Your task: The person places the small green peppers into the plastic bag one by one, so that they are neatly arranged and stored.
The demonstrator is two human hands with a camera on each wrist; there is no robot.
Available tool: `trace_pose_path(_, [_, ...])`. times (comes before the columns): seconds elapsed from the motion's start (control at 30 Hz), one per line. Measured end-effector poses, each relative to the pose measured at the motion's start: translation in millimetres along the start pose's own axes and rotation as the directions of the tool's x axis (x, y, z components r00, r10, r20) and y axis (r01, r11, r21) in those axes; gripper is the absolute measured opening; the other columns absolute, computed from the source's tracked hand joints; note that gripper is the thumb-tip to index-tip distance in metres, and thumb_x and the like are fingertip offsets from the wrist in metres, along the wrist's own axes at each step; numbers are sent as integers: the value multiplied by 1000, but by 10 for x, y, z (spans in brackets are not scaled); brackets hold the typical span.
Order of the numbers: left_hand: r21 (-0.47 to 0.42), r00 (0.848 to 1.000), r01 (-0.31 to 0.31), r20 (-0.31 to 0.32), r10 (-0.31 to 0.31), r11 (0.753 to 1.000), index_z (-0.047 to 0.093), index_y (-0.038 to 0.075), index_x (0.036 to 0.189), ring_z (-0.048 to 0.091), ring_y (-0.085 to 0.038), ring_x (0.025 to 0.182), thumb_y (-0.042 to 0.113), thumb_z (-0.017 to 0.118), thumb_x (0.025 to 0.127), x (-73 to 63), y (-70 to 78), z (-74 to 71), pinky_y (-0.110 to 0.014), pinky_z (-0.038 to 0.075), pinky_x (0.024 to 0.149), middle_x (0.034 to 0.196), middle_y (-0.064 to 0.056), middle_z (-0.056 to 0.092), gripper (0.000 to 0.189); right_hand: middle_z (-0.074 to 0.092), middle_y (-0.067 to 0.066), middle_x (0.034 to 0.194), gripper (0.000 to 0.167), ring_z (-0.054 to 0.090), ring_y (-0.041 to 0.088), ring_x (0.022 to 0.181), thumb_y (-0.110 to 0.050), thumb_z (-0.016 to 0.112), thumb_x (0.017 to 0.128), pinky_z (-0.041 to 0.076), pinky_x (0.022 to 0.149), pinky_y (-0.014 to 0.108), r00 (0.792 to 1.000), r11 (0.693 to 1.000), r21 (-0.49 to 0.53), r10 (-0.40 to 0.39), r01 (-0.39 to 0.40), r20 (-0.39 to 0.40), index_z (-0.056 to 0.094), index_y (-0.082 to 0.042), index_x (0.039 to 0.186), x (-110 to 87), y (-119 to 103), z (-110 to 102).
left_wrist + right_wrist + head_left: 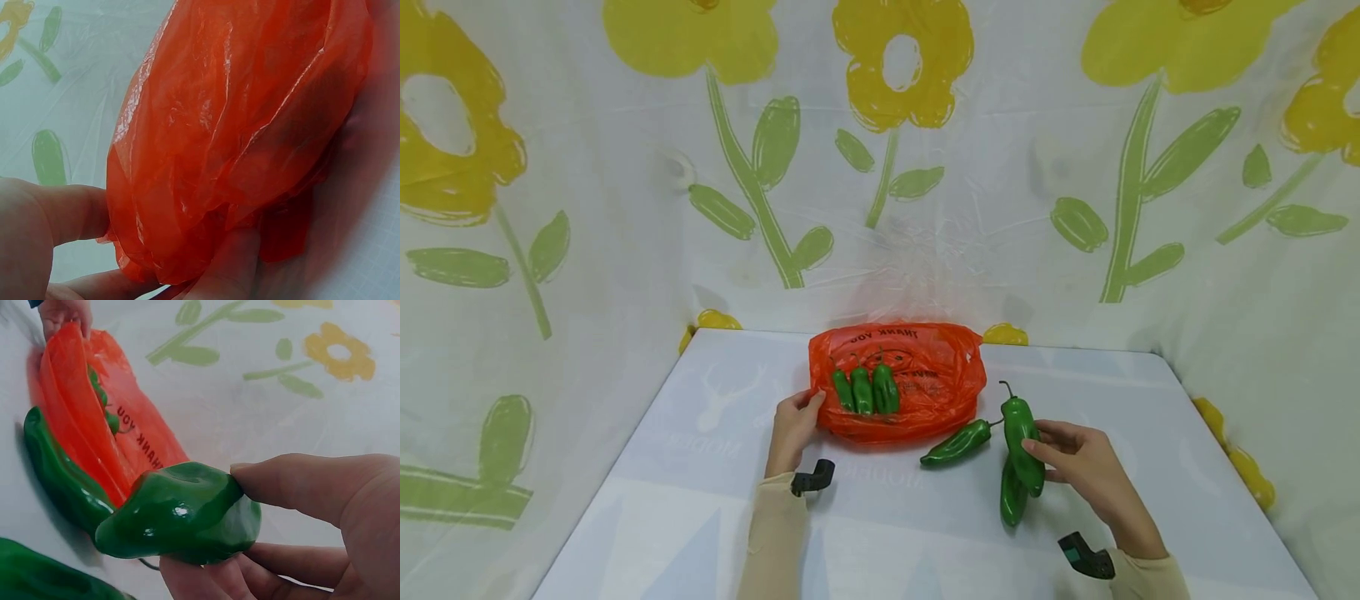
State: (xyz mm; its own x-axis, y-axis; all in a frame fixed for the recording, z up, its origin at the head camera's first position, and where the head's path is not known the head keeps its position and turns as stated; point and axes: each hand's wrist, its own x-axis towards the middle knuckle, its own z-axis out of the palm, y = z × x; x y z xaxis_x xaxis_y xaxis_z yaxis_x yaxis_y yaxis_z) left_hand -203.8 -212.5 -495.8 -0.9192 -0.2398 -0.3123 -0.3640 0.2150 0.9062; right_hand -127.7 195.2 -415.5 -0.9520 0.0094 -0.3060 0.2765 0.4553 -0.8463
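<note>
Head view: on a table (865,542) sits a red bag (936,392), its left edge pinched in the left hand (794,423). The right hand (1081,462) grips one pepper (1022,442) between thumb and fingers; two peppers (958,444) lie nearby, three peppers (862,392) inside the bag.

The thin, translucent red plastic bag (936,404) is crinkled and shiny along its creases. The 6 green peppers (1021,442) look smooth and glossy. The tabletop (872,533) appears smooth and matt; the flower-printed backdrop (985,242) is wrinkled, plastic-looking sheeting. The 2 sleeves (777,533) are matt cloth.
</note>
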Motion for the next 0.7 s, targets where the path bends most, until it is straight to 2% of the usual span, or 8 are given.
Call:
trace_pose_path(0.33, [7,1000,1,-6,-1,1000,53,-4,147,57,-36,128,35,55,104,-2,3,3,-53,49,113,149,-25,56,57,62,25,134,72,70,14,102,-39,75,95,66,80,35,1000,1000,9,-5,5,-22,50,3,149,124,-110,47])
trace_pose_path(0.7, [13,1000,4,-2,-4,1000,52,-3,148,57,-36,128,36,54,105,8,-6,1,-53,49,113,151,-25,54,58,64,24,133,66,71,12,97,-35,75,95,65,81,35,998,998,44,-47,48,-29,54,3,145,226,-228,113])
